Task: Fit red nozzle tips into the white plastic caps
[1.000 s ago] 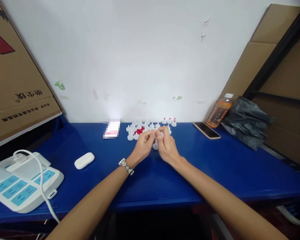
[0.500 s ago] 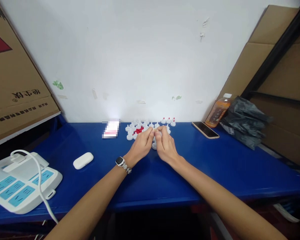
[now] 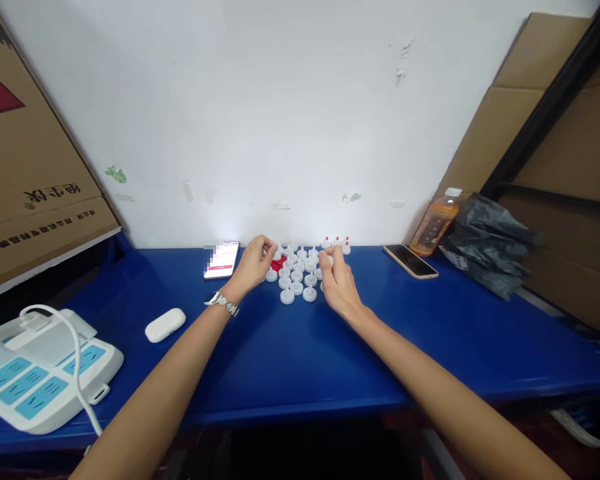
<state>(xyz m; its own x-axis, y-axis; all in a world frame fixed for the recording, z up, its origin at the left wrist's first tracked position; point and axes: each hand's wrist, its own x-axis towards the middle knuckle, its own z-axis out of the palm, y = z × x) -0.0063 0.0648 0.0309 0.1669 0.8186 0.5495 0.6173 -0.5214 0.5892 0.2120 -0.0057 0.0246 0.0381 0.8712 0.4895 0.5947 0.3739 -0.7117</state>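
"While the right hand (image 3: 341, 285) pinches a white cap (image 3: 329, 261) between thumb and fingers, which hand is nearer the red pieces (image 3: 279, 265)?"

"Left hand (image 3: 253, 265). They lie on the blue tabletop (image 3: 280, 360), just right of its bunched fingertips. Whether those grip anything, I can't tell; long axes unreadable."

Makeshift work corner: blue table (image 3: 280, 363) against a scuffed white wall (image 3: 280, 120), cardboard (image 3: 35, 153) both sides, power strip (image 3: 111, 363)
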